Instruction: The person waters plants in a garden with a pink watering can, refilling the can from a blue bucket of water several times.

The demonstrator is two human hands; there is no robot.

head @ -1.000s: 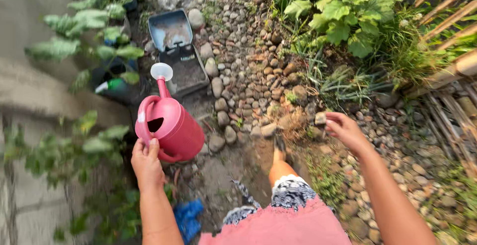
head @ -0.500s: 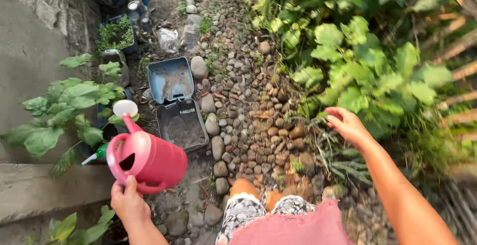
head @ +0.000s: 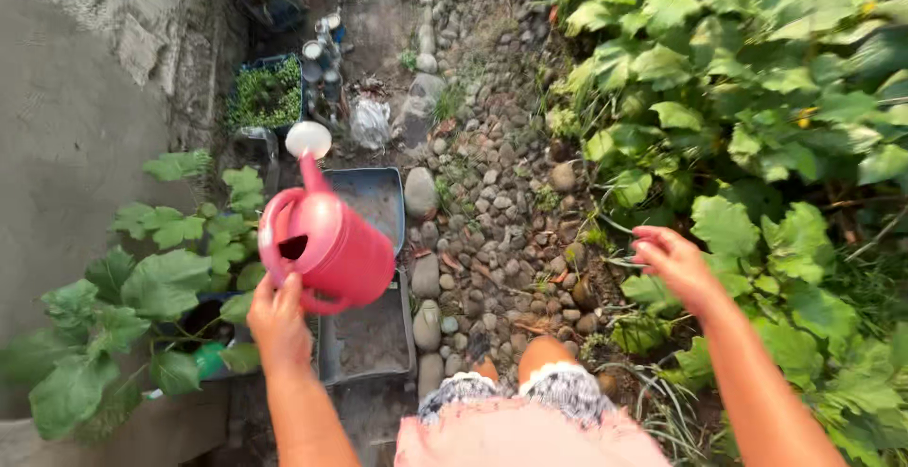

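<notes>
left hand point(head: 277, 320) grips handle of pink plastic watering can point(head: 326, 245), held in the air above grey plastic tray point(head: 367, 339) beside the pebble path point(head: 492, 193) | right hand point(head: 673, 261) empty, fingers loosely curled | risk: one-handed hold may tilt, spilling water early; uneven stones may trip

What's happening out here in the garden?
A person is on a pebble path between a wall and leafy plants. Their left hand holds a pink watering can by its handle, spout pointing ahead, above an open grey case filled with soil. Their right hand is empty, held out over the big green leaves. A potted plant stands to the left of the can. No water shows coming out.
</notes>
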